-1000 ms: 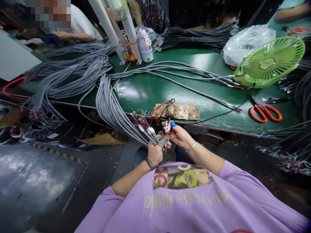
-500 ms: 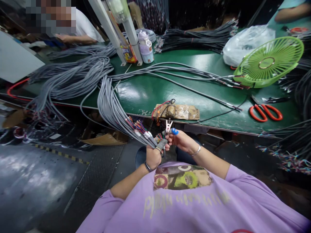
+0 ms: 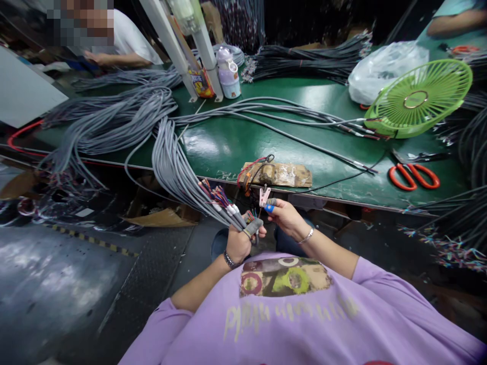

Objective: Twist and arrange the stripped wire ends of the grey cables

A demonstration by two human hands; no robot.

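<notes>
My left hand (image 3: pixel 240 242) is closed around a bundle of grey cables (image 3: pixel 169 165), with a grey wrap on its thumb. Stripped coloured wire ends (image 3: pixel 218 195) fan out from the bundle, and a few thin coloured wires (image 3: pixel 251 217) stick up beside the thumb. My right hand (image 3: pixel 285 217), blue tape on one finger, pinches a small pale pink clothes peg (image 3: pixel 264 196) just below the table edge. What the peg's far end grips is too small to make out. A wooden block (image 3: pixel 292 175) with red and black leads lies right behind it.
Orange-handled scissors (image 3: pixel 413 175) and a green fan (image 3: pixel 418 99) are at the right of the green table (image 3: pixel 213 147). A bottle (image 3: pixel 229 76) stands by a post. More grey cables (image 3: pixel 125 119) are heaped left; a person (image 3: pixel 131 43) sits beyond.
My right hand has moved slightly up and away from my left hand, and its fingers are now at the peg, which has turned. My left hand keeps its hold on the cables.
</notes>
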